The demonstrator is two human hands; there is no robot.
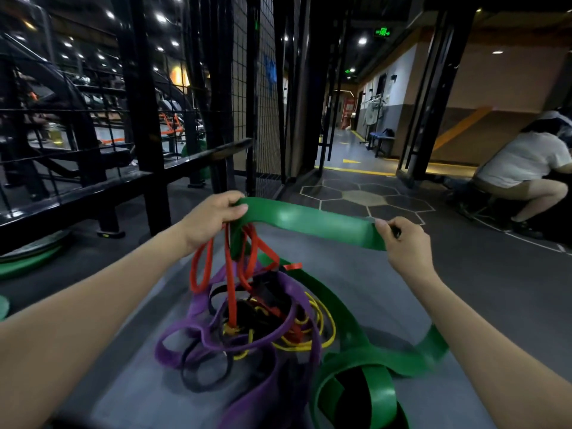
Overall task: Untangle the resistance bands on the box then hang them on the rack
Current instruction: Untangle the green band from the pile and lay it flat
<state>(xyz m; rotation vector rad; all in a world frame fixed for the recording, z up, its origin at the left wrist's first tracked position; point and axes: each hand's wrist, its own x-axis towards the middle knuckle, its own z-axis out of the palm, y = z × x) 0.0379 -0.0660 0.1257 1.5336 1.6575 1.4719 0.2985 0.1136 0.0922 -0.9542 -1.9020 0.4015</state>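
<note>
We can't trace the blurred band tangle (247, 323), the green band (309, 219) runs off the bottom edge, box (148, 394) edges unseen.

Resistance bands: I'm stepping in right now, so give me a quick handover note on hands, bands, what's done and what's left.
Left hand grips one end of the raised span of the wide green band, with loops of the red band hanging from the same grip.
Right hand pinches the span's other end.
The rest of the green band trails down to the grey box top, where the purple band, yellow band and black band lie knotted together.
Done: green partly lifted out.
Left: free every band, then hang them all on the rack.
</note>
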